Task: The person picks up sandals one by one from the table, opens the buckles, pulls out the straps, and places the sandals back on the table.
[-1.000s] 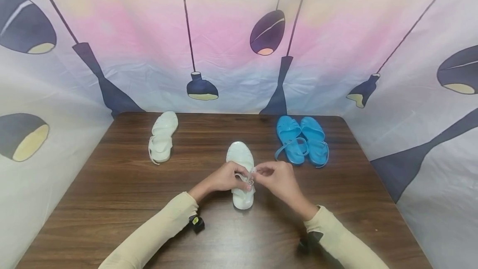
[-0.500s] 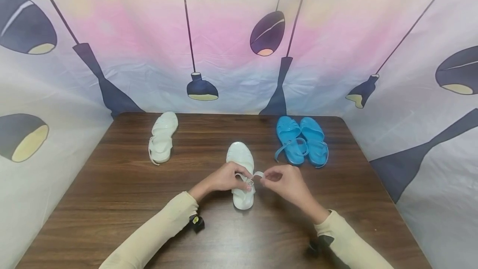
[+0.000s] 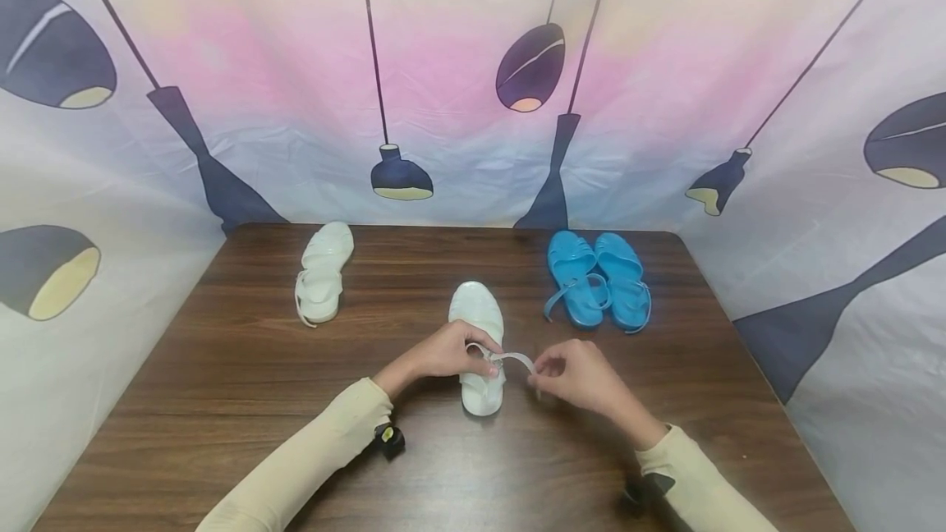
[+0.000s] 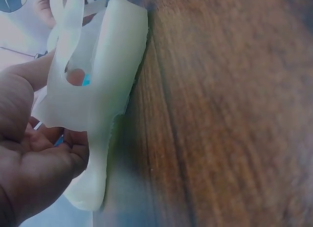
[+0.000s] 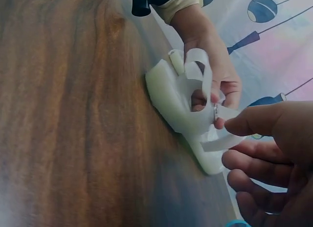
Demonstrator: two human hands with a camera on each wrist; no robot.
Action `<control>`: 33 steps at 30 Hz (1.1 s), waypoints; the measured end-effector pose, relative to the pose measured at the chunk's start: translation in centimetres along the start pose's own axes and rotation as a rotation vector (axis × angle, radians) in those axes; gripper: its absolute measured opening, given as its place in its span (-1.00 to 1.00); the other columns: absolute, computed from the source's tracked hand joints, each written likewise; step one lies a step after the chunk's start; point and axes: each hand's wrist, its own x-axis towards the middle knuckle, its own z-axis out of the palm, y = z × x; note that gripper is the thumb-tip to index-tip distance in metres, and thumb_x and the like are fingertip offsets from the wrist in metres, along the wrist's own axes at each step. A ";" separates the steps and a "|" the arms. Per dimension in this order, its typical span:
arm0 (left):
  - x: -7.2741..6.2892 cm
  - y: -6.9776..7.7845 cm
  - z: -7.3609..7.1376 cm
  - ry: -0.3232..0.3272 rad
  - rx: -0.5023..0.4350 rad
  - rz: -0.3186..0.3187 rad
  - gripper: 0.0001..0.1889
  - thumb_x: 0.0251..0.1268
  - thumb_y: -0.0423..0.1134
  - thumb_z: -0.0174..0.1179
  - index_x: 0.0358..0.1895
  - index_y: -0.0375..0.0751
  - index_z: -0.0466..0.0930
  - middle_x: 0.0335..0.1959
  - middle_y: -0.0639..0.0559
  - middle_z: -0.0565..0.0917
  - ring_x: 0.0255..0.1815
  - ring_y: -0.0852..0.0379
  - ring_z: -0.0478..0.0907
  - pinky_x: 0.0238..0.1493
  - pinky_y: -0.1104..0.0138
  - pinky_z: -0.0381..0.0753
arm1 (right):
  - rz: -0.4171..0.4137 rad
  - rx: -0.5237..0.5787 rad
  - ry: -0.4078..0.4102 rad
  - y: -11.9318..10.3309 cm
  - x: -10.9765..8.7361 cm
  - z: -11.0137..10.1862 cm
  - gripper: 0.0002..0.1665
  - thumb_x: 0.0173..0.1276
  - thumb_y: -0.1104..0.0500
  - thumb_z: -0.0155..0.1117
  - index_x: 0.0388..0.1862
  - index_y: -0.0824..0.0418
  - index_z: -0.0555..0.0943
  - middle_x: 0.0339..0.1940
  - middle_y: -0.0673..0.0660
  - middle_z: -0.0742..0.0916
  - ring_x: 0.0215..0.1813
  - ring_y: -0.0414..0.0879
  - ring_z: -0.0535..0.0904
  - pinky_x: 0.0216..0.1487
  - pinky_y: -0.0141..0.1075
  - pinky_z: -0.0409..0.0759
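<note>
A white jelly sandal (image 3: 475, 302) lies mid-table, toe toward the back wall. My left hand (image 3: 443, 349) holds its ankle strap by the buckle, thumb and fingers on either side; in the left wrist view those fingers reach in under the side of the sandal (image 4: 122, 46). To the right, my right hand (image 3: 576, 372) pinches the far end of the strap (image 3: 516, 357), which arcs out from the buckle. The small metal buckle (image 5: 215, 109) shows by the left fingertips in the right wrist view.
The second white sandal (image 3: 325, 257) lies at the back left of the brown wooden table (image 3: 244, 401). A blue pair, one sandal (image 3: 571, 251) beside the other (image 3: 619, 254), stands at the back right. A printed cloth (image 3: 458, 39) hangs behind the table.
My right hand has moved right and slightly toward me, drawing the strap out from the buckle into a longer arc. The left hand and the sandal have stayed in place.
</note>
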 end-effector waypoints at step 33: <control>-1.0 -0.1 -1.5 0.070 -0.004 0.003 -0.73 0.42 -0.21 0.28 0.06 -0.26 0.71 -0.12 0.01 0.80 -0.08 0.19 0.69 0.03 0.32 0.63 | 0.021 0.061 0.045 -1.9 3.7 3.0 -0.54 0.30 -0.26 0.44 -0.15 0.08 0.80 -0.31 -0.07 0.79 -0.29 -0.19 0.65 -0.28 -0.28 0.67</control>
